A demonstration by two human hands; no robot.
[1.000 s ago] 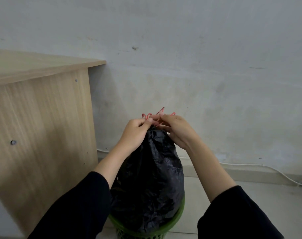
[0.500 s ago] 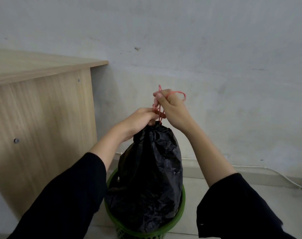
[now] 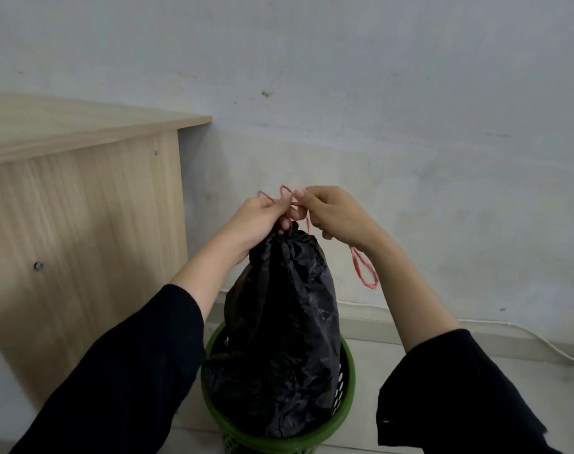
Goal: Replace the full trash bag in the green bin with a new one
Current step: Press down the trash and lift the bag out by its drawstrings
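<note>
A full black trash bag (image 3: 280,339) stands in the green mesh bin (image 3: 346,407) on the floor, pulled up tall with its neck gathered tight. A red drawstring (image 3: 364,271) comes out of the neck; one loop hangs down behind my right wrist. My left hand (image 3: 257,221) grips the bag's neck and pinches a bit of the red string. My right hand (image 3: 336,214) pinches the string just above the neck, close to my left fingers. The bag's lower part sits inside the bin.
A light wooden desk (image 3: 82,198) stands to the left, its side panel close to the bin. A grey wall (image 3: 410,109) is right behind. A white cable (image 3: 541,337) runs along the skirting at the right. Pale floor lies to the right of the bin.
My right hand has come down from above the bag to level with my left hand. The red loop it held up now hangs below my right wrist.
</note>
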